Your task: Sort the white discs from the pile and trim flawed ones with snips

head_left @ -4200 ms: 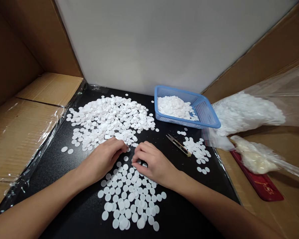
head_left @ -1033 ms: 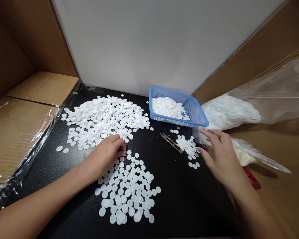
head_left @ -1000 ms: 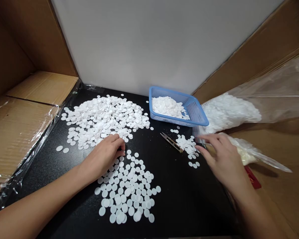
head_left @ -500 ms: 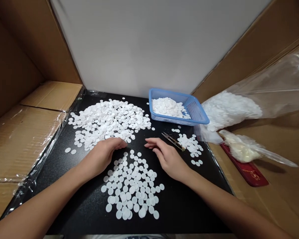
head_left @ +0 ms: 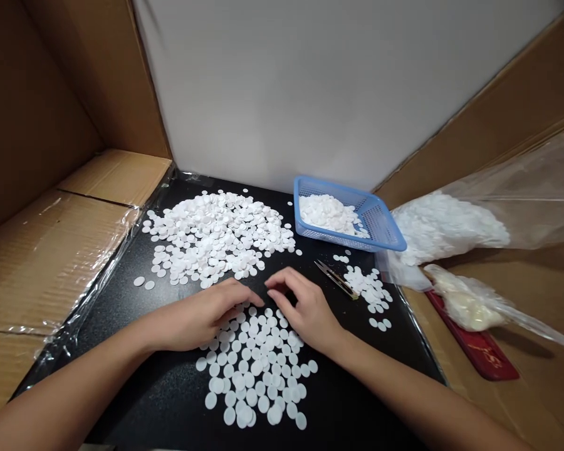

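Observation:
Small round white discs [head_left: 258, 366] lie in a loose, mostly single-layer spread on the black tabletop in front of me. My left hand [head_left: 214, 316] is low over the left upper edge of this spread, its index finger stretched out toward the far discs and its other fingers partly hidden. Across from it, my right hand [head_left: 305, 307] is at the upper right edge, fingers curved, with a small gap between thumb and fingertips and no disc seen between them. Behind both hands is a big heap of the same discs [head_left: 220, 235].
A blue plastic basket [head_left: 348, 241] holding discs stands at the back. Thread snips [head_left: 336, 279] lie beside a small disc pile [head_left: 369, 288]. To the right are a clear bag of white pieces [head_left: 451, 225], a knotted bag [head_left: 470, 307] and a red case [head_left: 484, 354]. Cardboard [head_left: 51, 250] borders the left.
Both hands have come down nearer to the front spread of discs and closer together. My right hand's fingers have curled in toward the thumb. The whole view has shifted slightly.

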Demonstrator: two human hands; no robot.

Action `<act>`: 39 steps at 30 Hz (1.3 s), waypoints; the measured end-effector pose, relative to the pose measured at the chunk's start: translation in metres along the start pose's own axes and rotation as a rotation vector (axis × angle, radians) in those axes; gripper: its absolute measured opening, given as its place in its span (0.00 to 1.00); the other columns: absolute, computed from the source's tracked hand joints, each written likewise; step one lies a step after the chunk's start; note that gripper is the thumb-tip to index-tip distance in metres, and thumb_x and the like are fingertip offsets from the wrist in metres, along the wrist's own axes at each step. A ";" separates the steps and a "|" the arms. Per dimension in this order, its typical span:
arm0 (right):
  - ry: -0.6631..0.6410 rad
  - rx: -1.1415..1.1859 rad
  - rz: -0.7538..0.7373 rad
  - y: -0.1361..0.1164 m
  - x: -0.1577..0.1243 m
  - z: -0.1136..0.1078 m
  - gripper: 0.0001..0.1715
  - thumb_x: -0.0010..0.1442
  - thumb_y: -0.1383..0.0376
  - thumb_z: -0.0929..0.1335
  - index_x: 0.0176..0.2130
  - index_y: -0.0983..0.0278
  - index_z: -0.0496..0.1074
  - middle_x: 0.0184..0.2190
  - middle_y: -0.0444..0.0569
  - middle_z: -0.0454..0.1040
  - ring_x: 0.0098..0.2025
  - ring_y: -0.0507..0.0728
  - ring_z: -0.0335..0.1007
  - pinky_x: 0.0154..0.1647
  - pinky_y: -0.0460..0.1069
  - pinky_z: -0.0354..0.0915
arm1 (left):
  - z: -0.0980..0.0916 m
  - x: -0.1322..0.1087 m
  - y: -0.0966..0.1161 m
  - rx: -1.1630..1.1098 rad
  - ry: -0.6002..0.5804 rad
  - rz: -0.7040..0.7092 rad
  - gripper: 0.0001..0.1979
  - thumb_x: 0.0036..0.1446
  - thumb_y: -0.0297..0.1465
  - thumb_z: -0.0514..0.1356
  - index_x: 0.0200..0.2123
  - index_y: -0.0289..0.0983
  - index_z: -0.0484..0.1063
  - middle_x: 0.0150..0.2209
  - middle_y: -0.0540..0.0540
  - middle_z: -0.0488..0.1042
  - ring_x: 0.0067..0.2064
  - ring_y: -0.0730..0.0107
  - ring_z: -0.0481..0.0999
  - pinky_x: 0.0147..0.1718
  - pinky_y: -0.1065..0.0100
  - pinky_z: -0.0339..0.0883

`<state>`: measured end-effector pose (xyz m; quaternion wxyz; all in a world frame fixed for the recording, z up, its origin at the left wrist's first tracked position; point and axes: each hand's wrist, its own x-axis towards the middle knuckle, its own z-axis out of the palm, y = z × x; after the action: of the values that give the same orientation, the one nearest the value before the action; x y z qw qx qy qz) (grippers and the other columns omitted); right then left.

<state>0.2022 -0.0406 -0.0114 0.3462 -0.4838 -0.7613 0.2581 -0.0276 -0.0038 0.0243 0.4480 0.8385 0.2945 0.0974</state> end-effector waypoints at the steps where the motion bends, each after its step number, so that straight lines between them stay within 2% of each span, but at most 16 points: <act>1: 0.016 -0.024 0.007 0.004 0.007 0.001 0.06 0.66 0.70 0.64 0.40 0.61 0.71 0.36 0.49 0.74 0.36 0.56 0.72 0.37 0.52 0.70 | -0.002 -0.001 0.001 -0.024 -0.034 0.002 0.20 0.62 0.21 0.52 0.54 0.42 0.72 0.49 0.43 0.76 0.49 0.62 0.77 0.48 0.61 0.71; 3: 0.002 -0.076 -0.005 0.011 0.022 0.004 0.05 0.65 0.69 0.66 0.41 0.61 0.71 0.37 0.49 0.73 0.35 0.56 0.71 0.36 0.51 0.70 | -0.005 0.000 0.000 -0.059 -0.068 0.004 0.17 0.64 0.22 0.52 0.51 0.41 0.74 0.48 0.45 0.78 0.47 0.63 0.78 0.46 0.62 0.71; 4: -0.017 -0.113 -0.021 0.013 0.029 0.007 0.04 0.65 0.69 0.67 0.41 0.62 0.72 0.37 0.49 0.73 0.35 0.56 0.71 0.36 0.51 0.70 | -0.006 0.001 -0.002 -0.056 -0.037 0.002 0.15 0.64 0.23 0.53 0.48 0.41 0.74 0.46 0.45 0.78 0.45 0.64 0.78 0.45 0.63 0.71; 8: -0.069 -0.238 -0.106 0.014 0.039 0.013 0.06 0.66 0.70 0.66 0.36 0.63 0.72 0.35 0.50 0.72 0.37 0.57 0.71 0.39 0.51 0.69 | 0.002 0.012 -0.017 0.182 0.298 0.002 0.07 0.65 0.26 0.55 0.43 0.39 0.72 0.40 0.46 0.75 0.42 0.64 0.75 0.41 0.64 0.70; 9: -0.078 -0.239 -0.119 0.012 0.037 0.013 0.07 0.67 0.71 0.65 0.35 0.63 0.72 0.34 0.50 0.72 0.36 0.56 0.71 0.39 0.51 0.69 | 0.004 0.016 -0.022 0.275 0.362 0.006 0.07 0.65 0.26 0.56 0.43 0.39 0.72 0.40 0.46 0.74 0.42 0.63 0.74 0.41 0.63 0.69; 11: -0.111 -0.204 -0.132 0.007 0.031 0.012 0.08 0.66 0.72 0.65 0.35 0.63 0.71 0.33 0.48 0.71 0.35 0.55 0.70 0.37 0.50 0.68 | 0.009 0.023 -0.029 0.420 0.416 0.016 0.06 0.65 0.26 0.57 0.44 0.38 0.72 0.40 0.45 0.72 0.44 0.60 0.73 0.40 0.61 0.69; 14: -0.187 -0.098 -0.092 -0.001 0.019 0.005 0.08 0.65 0.72 0.67 0.34 0.62 0.72 0.32 0.46 0.71 0.32 0.53 0.69 0.32 0.48 0.66 | 0.014 0.029 -0.034 0.492 0.420 0.030 0.06 0.65 0.26 0.55 0.39 0.36 0.73 0.37 0.45 0.71 0.40 0.60 0.71 0.38 0.61 0.67; 17: -0.219 -0.023 0.038 -0.001 0.014 -0.004 0.08 0.65 0.70 0.68 0.32 0.62 0.74 0.31 0.45 0.71 0.31 0.52 0.69 0.31 0.47 0.65 | 0.013 0.029 -0.031 0.507 0.409 0.044 0.12 0.68 0.27 0.52 0.34 0.36 0.73 0.34 0.45 0.70 0.37 0.63 0.68 0.35 0.63 0.64; 22: -0.221 -0.116 0.210 0.010 0.022 -0.016 0.12 0.62 0.67 0.72 0.27 0.62 0.69 0.28 0.42 0.68 0.28 0.51 0.65 0.28 0.47 0.60 | 0.012 0.025 -0.025 0.632 0.352 0.116 0.14 0.69 0.26 0.50 0.33 0.35 0.72 0.34 0.44 0.69 0.35 0.63 0.65 0.33 0.63 0.61; 24: -0.205 -0.131 0.196 0.013 0.025 -0.015 0.10 0.63 0.68 0.71 0.29 0.62 0.69 0.29 0.42 0.69 0.29 0.52 0.65 0.30 0.47 0.61 | 0.013 0.024 -0.027 0.631 0.337 0.136 0.13 0.68 0.25 0.51 0.33 0.35 0.73 0.34 0.45 0.69 0.35 0.63 0.66 0.33 0.63 0.61; 26: -0.176 -0.106 0.131 0.014 0.026 -0.012 0.07 0.66 0.71 0.67 0.35 0.62 0.71 0.33 0.44 0.71 0.34 0.53 0.69 0.35 0.48 0.64 | 0.013 0.023 -0.028 0.560 0.333 0.133 0.12 0.68 0.25 0.52 0.34 0.36 0.73 0.35 0.45 0.70 0.36 0.63 0.68 0.34 0.63 0.63; 30: -0.155 -0.078 0.026 0.016 0.026 -0.003 0.13 0.68 0.74 0.63 0.47 0.63 0.74 0.41 0.50 0.71 0.40 0.55 0.72 0.43 0.51 0.69 | 0.004 0.018 -0.029 0.344 0.356 0.025 0.08 0.66 0.28 0.54 0.38 0.38 0.74 0.36 0.47 0.71 0.38 0.65 0.72 0.36 0.65 0.67; 35: -0.162 -0.059 0.040 0.016 0.024 -0.003 0.12 0.67 0.73 0.65 0.45 0.62 0.76 0.39 0.49 0.72 0.39 0.55 0.73 0.41 0.51 0.70 | -0.010 0.010 -0.026 0.271 0.451 -0.091 0.07 0.65 0.27 0.54 0.39 0.39 0.73 0.36 0.48 0.71 0.36 0.67 0.71 0.34 0.67 0.65; 39: -0.203 -0.013 0.020 0.011 0.020 -0.006 0.10 0.66 0.73 0.67 0.42 0.63 0.77 0.37 0.48 0.74 0.40 0.55 0.73 0.42 0.50 0.70 | -0.004 0.011 -0.027 0.320 0.405 -0.031 0.10 0.66 0.27 0.54 0.41 0.39 0.76 0.37 0.47 0.71 0.39 0.65 0.71 0.37 0.65 0.66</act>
<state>0.2070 -0.0173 -0.0105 0.2615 -0.4650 -0.7893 0.3041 -0.0314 0.0171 0.0033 0.2428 0.8575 0.4028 0.2087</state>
